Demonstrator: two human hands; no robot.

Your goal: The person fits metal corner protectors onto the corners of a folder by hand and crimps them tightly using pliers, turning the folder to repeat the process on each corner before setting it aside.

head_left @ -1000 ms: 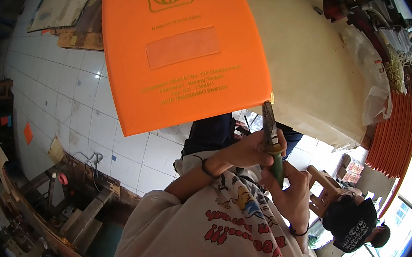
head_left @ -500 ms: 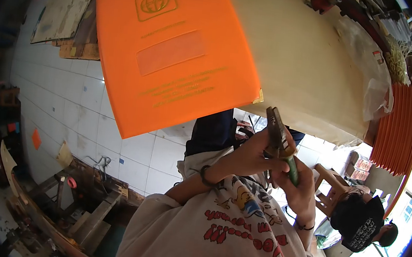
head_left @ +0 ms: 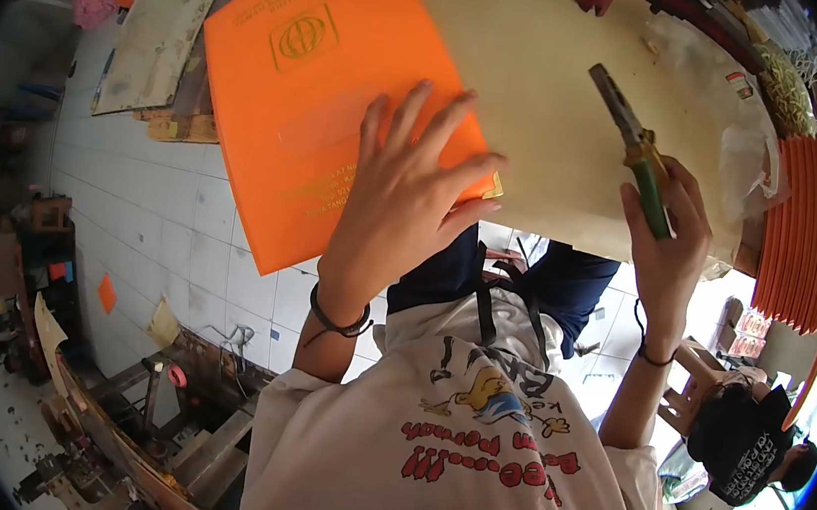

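My left hand [head_left: 404, 187] lies with its fingers spread on an orange folder [head_left: 272, 131] with gold lettering and an emblem. Beside its thumb, a gold-coloured metal corner [head_left: 496, 186] sits on the folder's near right corner. My right hand [head_left: 674, 238] is closed round the green handles of a pair of pliers [head_left: 637, 145]. The pliers' jaws point up and away over the tan tabletop [head_left: 544, 100], apart from the folder.
A stack of orange folders [head_left: 799, 236] stands at the right, next to a clear plastic bag [head_left: 715, 88]. Worn boards [head_left: 168, 31] lie at the upper left. A person in a black shirt [head_left: 738, 439] is at the lower right. Machinery [head_left: 201, 432] stands at the lower left.
My hands were together around the pliers near my body. Now they are apart: the left has come down on the folder, and the right has carried the pliers to the right over the table.
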